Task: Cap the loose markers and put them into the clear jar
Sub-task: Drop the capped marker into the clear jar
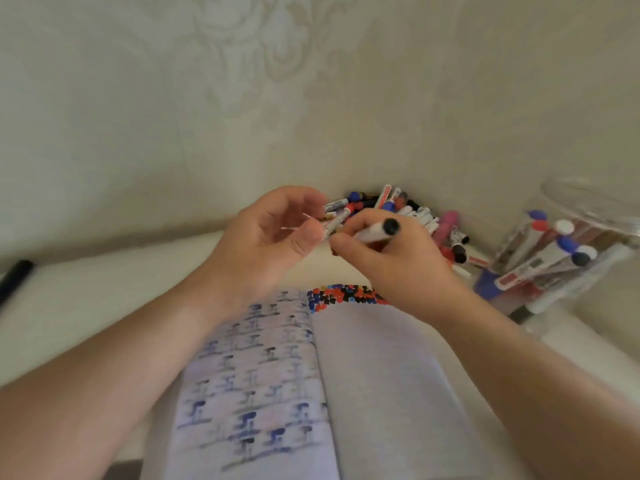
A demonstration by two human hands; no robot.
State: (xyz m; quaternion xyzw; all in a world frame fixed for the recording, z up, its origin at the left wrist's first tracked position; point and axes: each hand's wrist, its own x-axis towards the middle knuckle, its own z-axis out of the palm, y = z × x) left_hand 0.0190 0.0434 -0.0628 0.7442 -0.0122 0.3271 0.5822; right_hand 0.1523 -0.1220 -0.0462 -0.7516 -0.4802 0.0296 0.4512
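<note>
Pale, smooth worktop (86, 299) fills mid-frame below a wall. Open paper notebook (381, 375) at lower centre, left page inked with blue marks, coloured dots along the top edge. Clear round plastic jar (588, 202) at right edge, tilted, capped markers already inside. Heap of loose markers (415, 211) at centre right against the wall: slim, stiff plastic barrels in mixed colours.

Right hand (391, 261) curled around a white-barrelled marker with a black end (377, 232). Left hand (266, 244) fingers curled, thumb pinching a small white-barrelled marker (337, 221); blur hides detail.

Judgement: markers light, rigid and somewhat slick; grip mid-barrel, press caps on straight.
</note>
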